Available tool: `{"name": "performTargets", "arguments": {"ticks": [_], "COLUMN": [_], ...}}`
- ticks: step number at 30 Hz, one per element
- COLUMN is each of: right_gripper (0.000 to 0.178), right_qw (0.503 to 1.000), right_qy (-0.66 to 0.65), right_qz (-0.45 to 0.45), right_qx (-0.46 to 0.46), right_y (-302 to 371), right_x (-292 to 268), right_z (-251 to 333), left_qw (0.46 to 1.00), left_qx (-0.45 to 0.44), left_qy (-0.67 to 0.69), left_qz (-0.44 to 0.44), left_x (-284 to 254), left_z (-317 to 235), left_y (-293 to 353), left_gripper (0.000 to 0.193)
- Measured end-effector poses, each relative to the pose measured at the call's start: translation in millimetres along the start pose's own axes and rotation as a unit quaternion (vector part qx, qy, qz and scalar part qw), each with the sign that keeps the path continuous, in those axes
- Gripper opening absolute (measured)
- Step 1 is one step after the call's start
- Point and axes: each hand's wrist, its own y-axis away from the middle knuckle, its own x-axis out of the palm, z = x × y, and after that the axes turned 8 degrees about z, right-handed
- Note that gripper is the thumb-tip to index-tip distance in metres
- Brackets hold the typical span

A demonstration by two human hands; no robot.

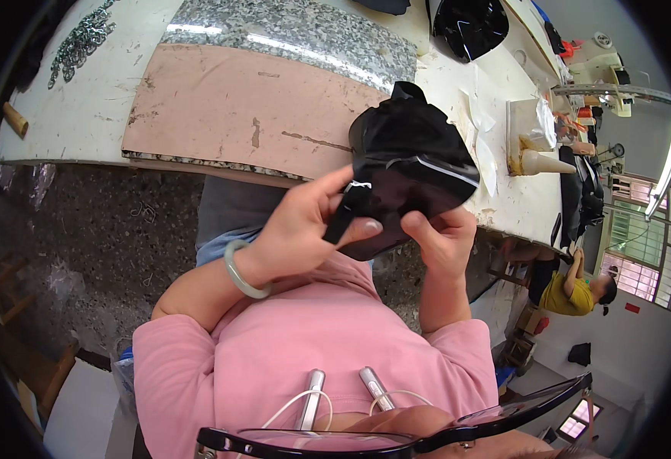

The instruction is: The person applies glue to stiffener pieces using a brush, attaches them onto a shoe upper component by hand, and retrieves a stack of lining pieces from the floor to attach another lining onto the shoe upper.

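Dark speckled floor (152, 226) — white worktable (91, 115) — at right, pale wall (622, 340), barred window (641, 237), tube light (669, 164).

The glossy, pliable black piece (408, 180) hides most fingers of my bare right hand (444, 241); the top edge crops a dark, flat object (385, 5).

On the white table (83, 126): chain (83, 47), brown stick (16, 120), stone slab (289, 27) under pink mat (213, 96), shiny black thing (469, 27)
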Motion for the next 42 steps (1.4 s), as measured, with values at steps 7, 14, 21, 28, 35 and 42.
{"name": "performTargets", "arguments": {"ticks": [7,14,21,28,35,42], "right_gripper": [0.050,0.017,0.023,0.052,0.043,0.030], "right_qw": [0.902,0.786,0.805,0.826,0.857,0.861], "right_qy": [0.364,0.535,0.535,0.477,0.450,0.426], "right_qz": [0.197,0.067,0.193,0.241,0.246,0.246], "right_qx": [-0.124,-0.302,-0.168,-0.180,-0.046,-0.129], "right_y": [-74.2,-168.3,-182.2,-138.2,-129.7,-162.6], "right_x": [6.8,45.8,62.4,34.9,25.3,39.2], "right_z": [36.3,3.2,-3.0,18.3,9.6,9.4], "left_qw": [0.987,0.940,0.740,0.651,0.619,0.679], "left_qx": [0.000,0.045,0.018,-0.090,-0.141,-0.181], "left_qy": [0.158,-0.226,-0.649,-0.750,-0.773,-0.711], "left_qz": [-0.027,-0.252,-0.174,-0.078,-0.016,-0.026], "left_x": [-44.2,-117.1,-82.4,-80.0,-69.4,-83.0], "left_z": [-50.0,-84.6,-128.5,-136.6,-139.0,-144.6], "left_y": [-14.7,-30.5,-17.1,-39.8,-50.8,-52.8], "left_gripper": [0.034,0.038,0.049,0.046,0.050,0.049]}}
